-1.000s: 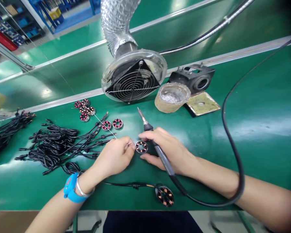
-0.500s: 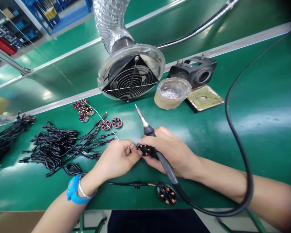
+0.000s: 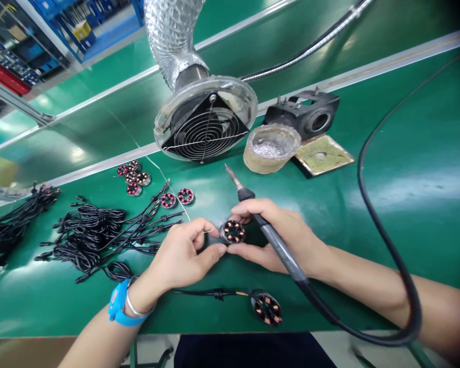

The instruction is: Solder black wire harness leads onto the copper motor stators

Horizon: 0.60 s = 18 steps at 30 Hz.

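My left hand and my right hand meet over the green bench and together pinch a small round motor stator with copper coils. A thin solder wire runs up and away from my left fingers. A soldering iron lies across my right hand, its tip pointing up and left away from the stator. Its black cord loops off to the right. Another stator with a black lead attached lies near the front edge.
A fume extractor fan on a foil duct stands behind. Beside it sit a solder-dross cup, a sponge tray and a black iron stand. Loose stators and black cable bundles lie to the left.
The stator has been lifted off the bench and turned between both hands. My right hand and the iron have shifted slightly right, the tip swinging right.
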Available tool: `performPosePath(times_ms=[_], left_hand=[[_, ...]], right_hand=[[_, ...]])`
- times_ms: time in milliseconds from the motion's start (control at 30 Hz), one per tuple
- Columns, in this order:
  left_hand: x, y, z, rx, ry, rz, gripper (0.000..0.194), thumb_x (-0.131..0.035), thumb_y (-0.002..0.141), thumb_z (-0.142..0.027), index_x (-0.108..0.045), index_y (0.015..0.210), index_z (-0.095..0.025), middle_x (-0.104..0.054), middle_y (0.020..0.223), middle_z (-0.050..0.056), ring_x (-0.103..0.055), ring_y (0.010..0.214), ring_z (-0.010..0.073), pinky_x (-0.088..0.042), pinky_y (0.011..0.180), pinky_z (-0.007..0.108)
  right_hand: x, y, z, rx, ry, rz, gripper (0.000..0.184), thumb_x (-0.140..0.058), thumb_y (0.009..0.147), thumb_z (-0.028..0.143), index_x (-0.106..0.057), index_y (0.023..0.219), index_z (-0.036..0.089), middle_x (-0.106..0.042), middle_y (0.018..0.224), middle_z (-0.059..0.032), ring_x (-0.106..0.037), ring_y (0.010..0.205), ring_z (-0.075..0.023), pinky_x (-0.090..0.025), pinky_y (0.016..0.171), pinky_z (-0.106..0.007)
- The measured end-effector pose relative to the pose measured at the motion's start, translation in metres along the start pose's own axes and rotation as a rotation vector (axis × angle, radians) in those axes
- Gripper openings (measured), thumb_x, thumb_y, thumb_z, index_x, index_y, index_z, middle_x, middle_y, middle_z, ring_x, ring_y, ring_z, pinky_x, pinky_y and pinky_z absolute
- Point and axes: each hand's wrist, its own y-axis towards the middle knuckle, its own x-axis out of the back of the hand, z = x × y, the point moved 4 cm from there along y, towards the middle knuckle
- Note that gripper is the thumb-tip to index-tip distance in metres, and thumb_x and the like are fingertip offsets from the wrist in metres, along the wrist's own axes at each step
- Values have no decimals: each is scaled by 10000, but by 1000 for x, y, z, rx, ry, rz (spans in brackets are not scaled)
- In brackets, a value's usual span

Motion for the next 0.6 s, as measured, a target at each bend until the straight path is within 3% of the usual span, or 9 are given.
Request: performPosePath(times_ms=[267, 600], left_hand=[[-1, -4, -9, -184, 308, -197, 136, -601, 859, -299, -615, 882, -165, -287, 488, -105, -274, 420, 67, -254, 463, 202], [-3, -7, -13, -366, 434, -328, 79, -590, 896, -232, -645, 905, -175, -526, 542, -62, -430, 450, 72, -358, 512, 194]], right_hand=[[1, 0, 0, 33, -23, -13, 413, -694, 871, 397, -466, 1167, 221, -621, 931, -29, -639, 785, -165, -544, 703, -261], [1, 0, 0, 71, -74, -45, 427, -695, 867, 391, -468, 1181, 210, -621, 928, -34, -633, 779, -165, -544, 723, -269]])
